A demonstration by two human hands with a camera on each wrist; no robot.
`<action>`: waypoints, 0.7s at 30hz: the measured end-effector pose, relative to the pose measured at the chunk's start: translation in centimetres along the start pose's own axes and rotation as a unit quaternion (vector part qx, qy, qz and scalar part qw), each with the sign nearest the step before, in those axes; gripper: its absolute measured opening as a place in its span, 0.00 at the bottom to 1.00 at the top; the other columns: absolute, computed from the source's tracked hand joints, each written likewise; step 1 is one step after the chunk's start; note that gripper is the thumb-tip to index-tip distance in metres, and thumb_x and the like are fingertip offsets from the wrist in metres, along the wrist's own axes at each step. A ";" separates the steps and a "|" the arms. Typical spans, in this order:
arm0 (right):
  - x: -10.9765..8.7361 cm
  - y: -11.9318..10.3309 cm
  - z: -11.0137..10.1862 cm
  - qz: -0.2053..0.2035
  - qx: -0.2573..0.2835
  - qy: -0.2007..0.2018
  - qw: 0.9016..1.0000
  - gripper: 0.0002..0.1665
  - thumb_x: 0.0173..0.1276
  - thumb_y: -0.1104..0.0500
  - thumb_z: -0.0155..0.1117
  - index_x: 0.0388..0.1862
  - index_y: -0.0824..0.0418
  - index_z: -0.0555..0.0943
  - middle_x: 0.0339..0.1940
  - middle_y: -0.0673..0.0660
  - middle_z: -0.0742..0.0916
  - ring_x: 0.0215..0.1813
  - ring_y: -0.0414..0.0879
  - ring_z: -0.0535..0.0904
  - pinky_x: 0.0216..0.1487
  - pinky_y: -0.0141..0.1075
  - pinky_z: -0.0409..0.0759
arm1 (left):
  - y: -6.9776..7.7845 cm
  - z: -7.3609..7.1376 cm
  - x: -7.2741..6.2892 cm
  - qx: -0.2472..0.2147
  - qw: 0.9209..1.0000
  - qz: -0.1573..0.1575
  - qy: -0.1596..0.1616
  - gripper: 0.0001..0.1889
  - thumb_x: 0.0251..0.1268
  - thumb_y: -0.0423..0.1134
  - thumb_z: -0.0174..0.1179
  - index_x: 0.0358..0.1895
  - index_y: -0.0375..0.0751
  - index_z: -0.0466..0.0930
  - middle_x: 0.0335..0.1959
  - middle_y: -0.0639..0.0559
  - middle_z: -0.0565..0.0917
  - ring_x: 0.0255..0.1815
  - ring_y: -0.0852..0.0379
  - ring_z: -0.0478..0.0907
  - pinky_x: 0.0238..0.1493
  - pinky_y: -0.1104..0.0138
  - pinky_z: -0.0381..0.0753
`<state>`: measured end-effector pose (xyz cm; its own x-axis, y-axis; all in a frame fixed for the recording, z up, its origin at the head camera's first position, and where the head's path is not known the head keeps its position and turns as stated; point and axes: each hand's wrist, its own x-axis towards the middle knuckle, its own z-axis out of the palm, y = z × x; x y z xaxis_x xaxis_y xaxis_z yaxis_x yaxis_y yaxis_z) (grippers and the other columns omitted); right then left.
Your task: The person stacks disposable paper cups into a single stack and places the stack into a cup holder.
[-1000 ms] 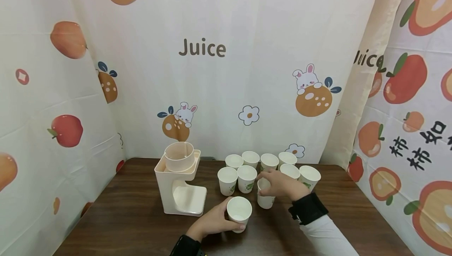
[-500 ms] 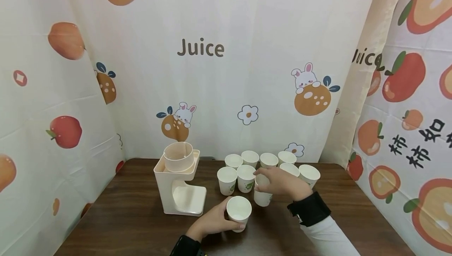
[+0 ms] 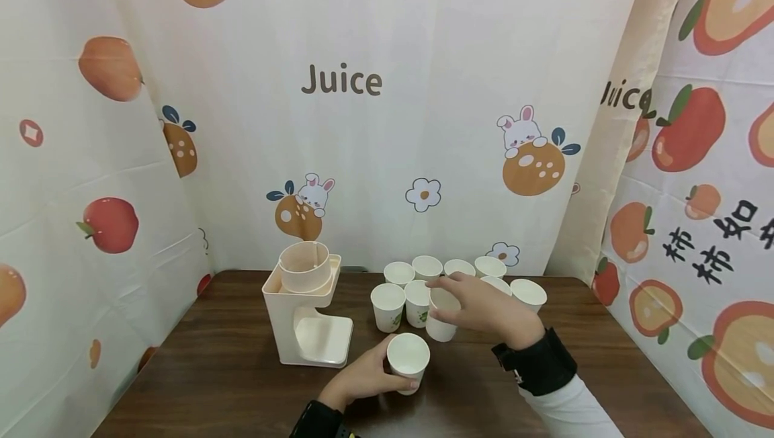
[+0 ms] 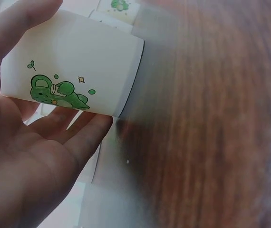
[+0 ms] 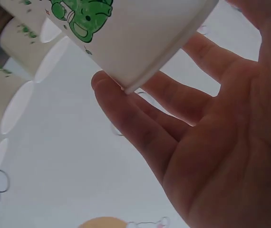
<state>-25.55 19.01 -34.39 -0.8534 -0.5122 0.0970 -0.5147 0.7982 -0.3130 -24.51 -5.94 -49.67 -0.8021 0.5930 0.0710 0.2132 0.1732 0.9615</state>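
Observation:
My left hand (image 3: 364, 379) grips a white paper cup (image 3: 408, 356) near the front of the table, thumb on the near side and fingers round the far side. A green cartoon bear is printed on this cup's wall (image 4: 78, 57) in the left wrist view. To the right, my right hand (image 3: 486, 305) holds another paper cup (image 3: 441, 330) by its upper part, with fingers at the rim. Green print shows on it too, and its rim (image 5: 173, 50) lies against the fingers (image 5: 126, 114) in the right wrist view. Just behind it stand several upright paper cups (image 3: 387, 307).
A cream-coloured machine (image 3: 281, 324) with a round top container stands left of the cups. More cups (image 3: 528, 292) sit behind and beside my right hand, partly hidden by it. A fruit-printed curtain (image 3: 387, 156) encloses the back and sides of the wooden table (image 3: 211, 357).
My right hand has moved left and slightly away from me with its cup, bringing it closer to the grouped cups. My left hand and its cup have stayed in place.

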 end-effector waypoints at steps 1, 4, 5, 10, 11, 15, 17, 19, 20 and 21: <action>-0.1 -0.3 -0.1 -0.004 0.001 0.001 1.000 0.27 0.72 0.43 0.65 0.66 0.49 0.77 0.61 0.58 0.79 0.57 0.51 0.79 0.54 0.49 0.77 | 0.0 0.0 0.0 -0.001 1.000 -0.001 -0.001 0.36 0.58 0.41 0.74 0.68 0.48 0.67 0.55 0.56 0.79 0.57 0.55 0.76 0.58 0.53 0.70; -0.3 -1.1 -0.5 -0.014 0.000 0.007 1.000 0.28 0.72 0.43 0.64 0.67 0.49 0.77 0.62 0.59 0.79 0.57 0.51 0.79 0.55 0.49 0.77 | 0.0 0.0 0.0 -0.002 1.000 0.000 -0.003 0.36 0.58 0.41 0.74 0.68 0.49 0.67 0.55 0.56 0.79 0.57 0.55 0.76 0.58 0.53 0.70; -0.3 -1.3 -0.5 -0.017 -0.002 0.009 1.000 0.28 0.72 0.43 0.64 0.67 0.49 0.77 0.62 0.59 0.79 0.57 0.51 0.78 0.55 0.49 0.77 | -0.1 0.0 0.0 -0.002 1.000 0.001 -0.003 0.36 0.58 0.40 0.74 0.68 0.49 0.67 0.55 0.56 0.79 0.57 0.55 0.76 0.58 0.53 0.70; -0.6 -2.0 -0.6 -0.034 -0.010 0.017 0.999 0.29 0.72 0.41 0.63 0.68 0.48 0.77 0.62 0.58 0.79 0.58 0.52 0.78 0.54 0.49 0.78 | -0.1 0.0 0.0 -0.002 1.000 0.009 -0.004 0.35 0.58 0.40 0.74 0.68 0.50 0.67 0.54 0.56 0.80 0.57 0.55 0.76 0.58 0.54 0.70; -0.6 -2.0 -0.6 -0.041 -0.011 0.020 0.999 0.29 0.72 0.41 0.63 0.68 0.49 0.77 0.62 0.58 0.79 0.58 0.52 0.78 0.54 0.49 0.78 | -0.1 0.0 0.0 -0.003 1.000 0.010 -0.005 0.35 0.58 0.39 0.74 0.68 0.50 0.67 0.54 0.56 0.80 0.57 0.55 0.76 0.58 0.54 0.70; -0.5 -2.4 -0.1 -0.088 -0.009 0.027 0.996 0.27 0.72 0.44 0.64 0.67 0.52 0.77 0.61 0.56 0.80 0.59 0.51 0.78 0.54 0.48 0.78 | -0.1 0.0 0.0 -0.003 1.000 0.007 -0.007 0.36 0.58 0.40 0.74 0.69 0.50 0.66 0.55 0.56 0.79 0.56 0.55 0.76 0.57 0.53 0.71; -0.4 -2.7 0.2 -0.106 -0.013 0.023 0.994 0.27 0.72 0.45 0.64 0.66 0.52 0.77 0.61 0.54 0.80 0.59 0.51 0.78 0.55 0.47 0.78 | -0.1 0.0 0.0 0.000 1.000 0.002 -0.005 0.36 0.58 0.40 0.74 0.69 0.50 0.66 0.54 0.56 0.79 0.56 0.55 0.76 0.56 0.54 0.71; -0.4 -3.0 0.4 -0.111 -0.015 0.011 0.994 0.27 0.72 0.44 0.63 0.66 0.52 0.77 0.62 0.52 0.80 0.59 0.49 0.78 0.55 0.46 0.78 | -0.1 0.0 0.0 0.003 1.000 -0.002 -0.003 0.36 0.58 0.41 0.74 0.69 0.50 0.66 0.54 0.57 0.79 0.55 0.55 0.76 0.55 0.54 0.72; -0.4 -3.2 0.6 -0.113 -0.013 0.003 0.993 0.27 0.73 0.43 0.63 0.66 0.51 0.77 0.62 0.51 0.80 0.59 0.49 0.78 0.55 0.46 0.78 | -0.1 0.0 0.0 0.006 1.000 -0.003 -0.002 0.36 0.58 0.41 0.74 0.69 0.50 0.66 0.54 0.57 0.79 0.55 0.55 0.76 0.55 0.55 0.72; -0.4 -3.4 0.7 -0.110 -0.012 -0.006 0.994 0.27 0.73 0.43 0.63 0.66 0.50 0.77 0.62 0.50 0.79 0.59 0.48 0.78 0.55 0.45 0.78 | 0.0 0.0 0.0 0.009 1.000 -0.004 -0.001 0.36 0.58 0.41 0.74 0.69 0.51 0.66 0.54 0.57 0.79 0.55 0.55 0.76 0.55 0.55 0.72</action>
<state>-23.36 16.28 -34.01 -0.7184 -0.6792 0.1502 -0.6912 0.6730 -0.2631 -24.52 -5.97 -49.69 -0.8028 0.5929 0.0633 0.2166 0.1910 0.9574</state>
